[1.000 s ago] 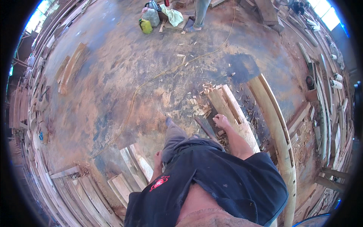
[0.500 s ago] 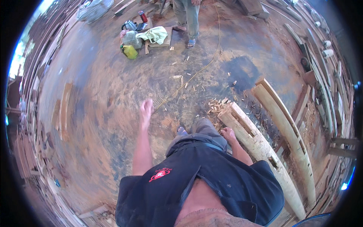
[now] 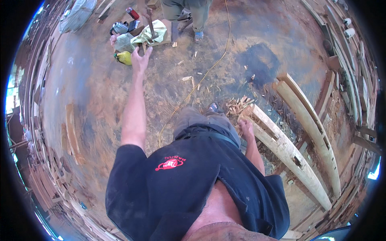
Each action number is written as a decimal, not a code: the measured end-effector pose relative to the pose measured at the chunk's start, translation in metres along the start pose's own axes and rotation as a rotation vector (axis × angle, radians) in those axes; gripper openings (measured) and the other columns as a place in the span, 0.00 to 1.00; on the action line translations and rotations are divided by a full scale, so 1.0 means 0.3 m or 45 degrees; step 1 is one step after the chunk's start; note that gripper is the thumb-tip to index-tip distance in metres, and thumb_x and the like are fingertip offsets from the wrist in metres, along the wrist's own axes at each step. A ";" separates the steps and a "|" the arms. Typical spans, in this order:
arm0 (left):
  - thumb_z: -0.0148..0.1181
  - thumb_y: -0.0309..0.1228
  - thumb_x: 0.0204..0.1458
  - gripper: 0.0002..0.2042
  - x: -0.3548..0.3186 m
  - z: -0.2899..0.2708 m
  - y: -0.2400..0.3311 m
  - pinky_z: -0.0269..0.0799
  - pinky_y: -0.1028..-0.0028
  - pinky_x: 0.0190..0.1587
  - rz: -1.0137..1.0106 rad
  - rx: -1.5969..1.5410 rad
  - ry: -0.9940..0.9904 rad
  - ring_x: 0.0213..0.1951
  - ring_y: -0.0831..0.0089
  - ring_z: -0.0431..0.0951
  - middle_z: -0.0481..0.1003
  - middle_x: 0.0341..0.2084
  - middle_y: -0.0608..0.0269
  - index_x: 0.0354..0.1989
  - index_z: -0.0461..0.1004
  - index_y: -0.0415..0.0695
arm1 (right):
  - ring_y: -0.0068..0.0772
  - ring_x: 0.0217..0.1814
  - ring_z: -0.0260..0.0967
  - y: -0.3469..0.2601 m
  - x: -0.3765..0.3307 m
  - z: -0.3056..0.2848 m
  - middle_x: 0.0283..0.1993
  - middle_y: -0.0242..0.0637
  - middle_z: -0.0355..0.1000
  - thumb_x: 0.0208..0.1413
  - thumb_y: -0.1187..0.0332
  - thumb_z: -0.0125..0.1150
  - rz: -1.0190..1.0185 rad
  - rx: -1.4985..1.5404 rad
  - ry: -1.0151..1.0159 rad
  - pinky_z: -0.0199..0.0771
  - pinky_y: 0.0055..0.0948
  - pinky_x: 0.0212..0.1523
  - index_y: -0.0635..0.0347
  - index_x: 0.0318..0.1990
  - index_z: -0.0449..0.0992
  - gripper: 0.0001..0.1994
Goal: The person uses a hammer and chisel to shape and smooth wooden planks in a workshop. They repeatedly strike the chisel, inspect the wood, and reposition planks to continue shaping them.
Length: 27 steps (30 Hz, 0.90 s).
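My left hand (image 3: 140, 60) reaches far forward, thumb and fingers spread, holding nothing. Just ahead of it a narrow brown stick-like thing (image 3: 150, 22) slants down to a pale green cloth (image 3: 150, 33); its kind I cannot make out. A yellow-green bag (image 3: 125, 58) and a clear plastic bag (image 3: 124, 42) lie to the left of the fingers. Low by my right thigh, my right hand (image 3: 246, 128) is beside the near timber (image 3: 281, 150), which has slots cut in it. Its fingers are partly hidden, and whether they touch the wood is unclear.
A person's legs (image 3: 199, 18) are at the top. A metal kettle (image 3: 120, 28) and a red can (image 3: 132, 13) stand by the bags. A yellow cord (image 3: 209, 71) crosses the floor. Wood chips (image 3: 240, 105) lie at the timber's end, with a second slotted timber (image 3: 307, 124) farther right.
My left hand has stretched forward toward the cloth and bags. The brown stick-like thing has come into view above the cloth. My body has turned slightly, and the other person's legs have shifted.
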<state>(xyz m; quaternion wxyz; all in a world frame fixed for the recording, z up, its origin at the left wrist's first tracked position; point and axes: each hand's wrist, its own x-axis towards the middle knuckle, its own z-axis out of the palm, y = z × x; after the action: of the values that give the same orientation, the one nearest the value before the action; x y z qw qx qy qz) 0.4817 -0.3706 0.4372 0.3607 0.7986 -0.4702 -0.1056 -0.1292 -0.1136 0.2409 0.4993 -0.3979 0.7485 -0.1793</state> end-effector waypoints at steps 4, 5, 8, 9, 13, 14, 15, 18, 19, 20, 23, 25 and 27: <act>0.71 0.66 0.44 0.53 0.225 0.105 -0.149 0.62 0.56 0.70 -0.112 0.058 -0.104 0.68 0.45 0.66 0.68 0.63 0.31 0.65 0.68 0.28 | 0.35 0.39 0.81 -0.145 -0.024 -0.058 0.45 0.46 0.80 0.68 0.61 0.59 0.040 0.340 0.150 0.82 0.32 0.38 0.67 0.61 0.74 0.21; 0.73 0.66 0.42 0.54 0.258 0.131 -0.192 0.62 0.55 0.70 -0.230 0.071 -0.153 0.69 0.45 0.65 0.67 0.64 0.31 0.66 0.67 0.28 | 0.35 0.39 0.81 -0.157 -0.048 -0.067 0.46 0.46 0.79 0.69 0.61 0.58 0.069 0.384 0.215 0.81 0.31 0.38 0.67 0.61 0.73 0.21; 0.73 0.66 0.41 0.56 0.299 0.173 -0.333 0.62 0.56 0.70 -0.451 0.050 -0.381 0.70 0.46 0.64 0.64 0.67 0.30 0.68 0.65 0.29 | 0.31 0.34 0.78 -0.130 -0.156 -0.015 0.40 0.42 0.78 0.70 0.62 0.58 0.141 0.553 0.358 0.81 0.30 0.33 0.69 0.59 0.72 0.19; 0.74 0.65 0.40 0.58 0.272 0.171 -0.383 0.60 0.56 0.71 -0.463 -0.038 -0.504 0.72 0.46 0.63 0.61 0.69 0.31 0.70 0.61 0.29 | 0.31 0.33 0.78 -0.106 -0.201 0.022 0.39 0.42 0.78 0.69 0.63 0.59 0.192 0.623 0.379 0.81 0.31 0.33 0.68 0.59 0.72 0.19; 0.72 0.65 0.44 0.61 0.197 0.183 -0.514 0.54 0.57 0.75 -0.516 0.251 -0.447 0.73 0.46 0.60 0.59 0.72 0.32 0.74 0.52 0.27 | 0.30 0.29 0.77 -0.002 -0.460 0.308 0.35 0.40 0.77 0.68 0.62 0.62 0.647 0.687 0.527 0.81 0.32 0.30 0.68 0.58 0.72 0.20; 0.72 0.64 0.44 0.61 0.206 0.180 -0.534 0.53 0.57 0.75 -0.452 0.315 -0.331 0.73 0.45 0.60 0.59 0.71 0.32 0.74 0.52 0.27 | 0.30 0.29 0.77 0.012 -0.533 0.392 0.35 0.40 0.77 0.67 0.61 0.63 0.624 0.709 0.426 0.80 0.32 0.29 0.68 0.58 0.73 0.20; 0.72 0.63 0.45 0.60 0.229 0.180 -0.549 0.53 0.57 0.75 -0.446 0.414 -0.250 0.73 0.45 0.60 0.59 0.71 0.32 0.74 0.52 0.27 | 0.30 0.28 0.77 0.020 -0.595 0.472 0.34 0.40 0.77 0.66 0.61 0.64 0.721 0.685 0.394 0.79 0.32 0.28 0.68 0.57 0.73 0.20; 0.71 0.61 0.48 0.56 0.354 0.173 -0.553 0.52 0.58 0.76 -0.354 0.115 -0.195 0.73 0.47 0.60 0.60 0.71 0.34 0.72 0.55 0.27 | 0.31 0.28 0.77 0.017 -0.759 0.650 0.35 0.40 0.78 0.66 0.59 0.65 0.645 0.470 0.144 0.78 0.30 0.28 0.67 0.55 0.74 0.20; 0.70 0.60 0.50 0.53 0.399 0.177 -0.536 0.51 0.59 0.76 -0.300 -0.102 -0.242 0.73 0.48 0.60 0.60 0.71 0.35 0.72 0.57 0.26 | 0.31 0.28 0.77 0.011 -0.779 0.682 0.36 0.40 0.78 0.66 0.59 0.65 0.595 0.487 0.114 0.78 0.30 0.28 0.67 0.54 0.75 0.20; 0.69 0.57 0.53 0.49 0.424 0.174 -0.516 0.54 0.60 0.74 -0.280 -0.384 -0.434 0.70 0.52 0.63 0.64 0.69 0.39 0.71 0.59 0.28 | 0.31 0.28 0.77 0.001 -0.790 0.724 0.37 0.40 0.79 0.65 0.58 0.65 0.567 0.512 0.107 0.78 0.30 0.28 0.66 0.54 0.76 0.20; 0.66 0.42 0.61 0.26 0.419 0.228 -0.393 0.69 0.61 0.63 -0.535 -1.243 -0.886 0.61 0.63 0.74 0.75 0.59 0.56 0.64 0.72 0.41 | 0.32 0.30 0.77 -0.060 -0.802 0.837 0.35 0.42 0.79 0.65 0.55 0.64 0.637 0.583 0.290 0.77 0.32 0.29 0.63 0.50 0.79 0.19; 0.67 0.44 0.61 0.22 0.331 0.291 -0.274 0.75 0.59 0.49 -0.796 -1.361 -0.806 0.43 0.66 0.78 0.78 0.41 0.61 0.58 0.75 0.46 | 0.50 0.36 0.74 -0.100 -0.771 0.852 0.31 0.50 0.74 0.63 0.54 0.62 0.429 0.144 0.438 0.75 0.44 0.39 0.63 0.41 0.81 0.17; 0.67 0.43 0.61 0.14 0.215 0.354 -0.151 0.75 0.60 0.38 -0.870 -1.257 -0.544 0.26 0.68 0.73 0.70 0.20 0.68 0.35 0.71 0.48 | 0.43 0.37 0.76 -0.135 -0.761 0.829 0.33 0.43 0.77 0.66 0.55 0.60 0.241 -0.098 0.662 0.74 0.42 0.39 0.65 0.42 0.75 0.18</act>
<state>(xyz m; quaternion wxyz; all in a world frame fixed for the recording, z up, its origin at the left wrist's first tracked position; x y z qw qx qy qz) 0.4928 -0.4611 0.3415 0.5303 0.6046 -0.1464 -0.5760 0.1513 0.0703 0.2971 0.2896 -0.2854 0.8916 -0.1993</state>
